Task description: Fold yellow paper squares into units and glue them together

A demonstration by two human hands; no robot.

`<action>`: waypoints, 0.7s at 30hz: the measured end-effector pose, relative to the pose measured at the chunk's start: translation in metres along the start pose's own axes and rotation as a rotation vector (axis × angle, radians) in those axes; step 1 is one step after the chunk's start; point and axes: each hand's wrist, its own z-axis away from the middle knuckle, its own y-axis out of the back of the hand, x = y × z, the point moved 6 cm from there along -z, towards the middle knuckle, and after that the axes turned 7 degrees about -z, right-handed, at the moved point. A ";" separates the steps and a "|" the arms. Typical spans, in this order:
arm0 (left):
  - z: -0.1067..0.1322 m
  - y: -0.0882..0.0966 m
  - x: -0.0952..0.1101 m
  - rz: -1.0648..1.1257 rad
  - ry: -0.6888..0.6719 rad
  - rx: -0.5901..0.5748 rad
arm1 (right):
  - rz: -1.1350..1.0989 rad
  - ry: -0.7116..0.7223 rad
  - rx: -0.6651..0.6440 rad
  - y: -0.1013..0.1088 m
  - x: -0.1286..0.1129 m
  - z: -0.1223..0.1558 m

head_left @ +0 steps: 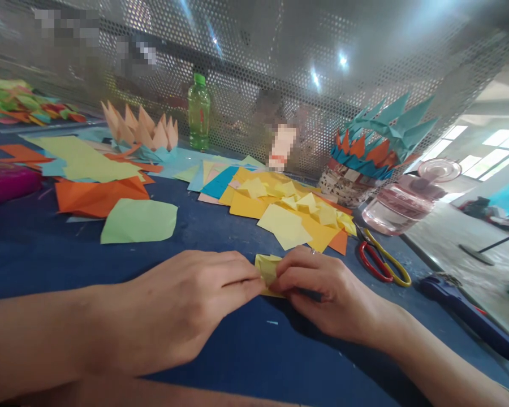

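Observation:
A small folded piece of yellow paper (266,270) lies on the blue tabletop (246,350) between my two hands. My left hand (199,294) pinches its left side, fingertips pressed together. On the paper's right side, the fingers of my right hand (322,288) are bent and closed on it; a ring shows on one finger. My fingers cover much of the paper, so its full shape is hidden. Just beyond my hands lie a pale yellow sheet (285,225) and several folded yellow paper pieces (307,203) on darker yellow sheets (246,206).
Scissors (384,257) with red and yellow handles and a dark blue tool (470,314) lie at right. A pink clear bottle (402,198), a paper-petalled container (348,175) and a green bottle (199,110) stand behind. Left are a green sheet (139,220) and orange paper (102,196).

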 end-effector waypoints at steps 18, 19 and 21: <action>-0.001 -0.011 -0.001 0.045 0.018 -0.052 | 0.111 0.076 -0.005 0.001 -0.009 -0.002; -0.001 -0.011 -0.001 0.043 0.019 -0.041 | 0.123 0.082 -0.011 0.000 -0.009 -0.002; -0.001 -0.010 0.000 0.044 0.016 -0.025 | 0.152 0.090 -0.023 0.000 -0.010 -0.002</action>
